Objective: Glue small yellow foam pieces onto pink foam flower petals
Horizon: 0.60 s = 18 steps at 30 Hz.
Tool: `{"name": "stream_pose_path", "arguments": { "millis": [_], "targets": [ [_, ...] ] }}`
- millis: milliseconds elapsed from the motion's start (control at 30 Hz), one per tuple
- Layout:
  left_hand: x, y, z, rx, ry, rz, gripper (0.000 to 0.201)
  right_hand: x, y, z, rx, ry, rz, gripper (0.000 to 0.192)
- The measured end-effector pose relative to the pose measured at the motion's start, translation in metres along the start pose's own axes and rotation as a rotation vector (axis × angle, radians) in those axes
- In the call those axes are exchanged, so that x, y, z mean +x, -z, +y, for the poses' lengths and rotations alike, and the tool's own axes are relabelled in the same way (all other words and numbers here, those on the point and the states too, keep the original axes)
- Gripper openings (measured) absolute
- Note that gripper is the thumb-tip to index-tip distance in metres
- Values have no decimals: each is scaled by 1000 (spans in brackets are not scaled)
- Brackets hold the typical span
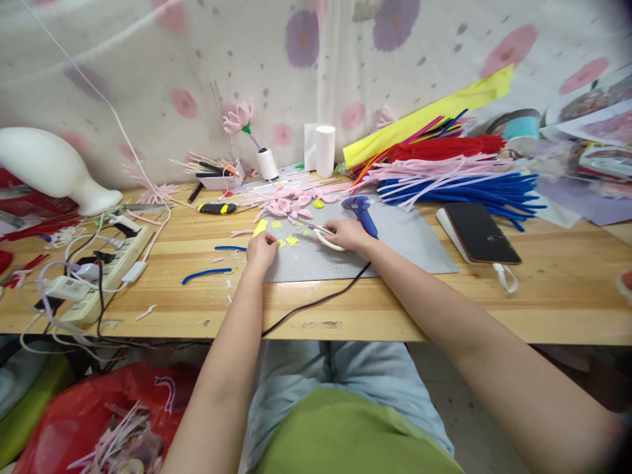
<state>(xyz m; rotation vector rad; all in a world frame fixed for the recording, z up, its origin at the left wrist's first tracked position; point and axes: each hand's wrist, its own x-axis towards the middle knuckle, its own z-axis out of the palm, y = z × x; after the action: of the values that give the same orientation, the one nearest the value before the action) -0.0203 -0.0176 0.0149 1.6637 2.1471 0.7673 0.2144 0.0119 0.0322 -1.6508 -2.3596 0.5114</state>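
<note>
Scissors [318, 232] gripped in closed right hand [347, 234]; left hand [261, 250] pinches small yellow scrap [282, 243] on grey cutting mat [395, 243]. Trimming step; next snip needs steadying.

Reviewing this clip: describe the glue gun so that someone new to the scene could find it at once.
Start at the grey cutting mat in the middle of the wooden table. On its far edge, just beyond the right hand holding white-handled scissors, lies the blue plastic glue gun. Unlike the thin blue pipe cleaners nearby, it is chunky.
</note>
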Motion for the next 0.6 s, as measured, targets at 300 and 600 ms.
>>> {"name": "stream_pose_path", "arguments": {
  "millis": [300, 600],
  "targets": [
    [12, 6, -6, 4, -88, -82, 11, 0, -3, 1, -2, -7, 14, 54],
    [22, 15, 11, 226, -138, -256, 14, -10, -16, -5, 52, -137, 241, 49]
  ]
}}
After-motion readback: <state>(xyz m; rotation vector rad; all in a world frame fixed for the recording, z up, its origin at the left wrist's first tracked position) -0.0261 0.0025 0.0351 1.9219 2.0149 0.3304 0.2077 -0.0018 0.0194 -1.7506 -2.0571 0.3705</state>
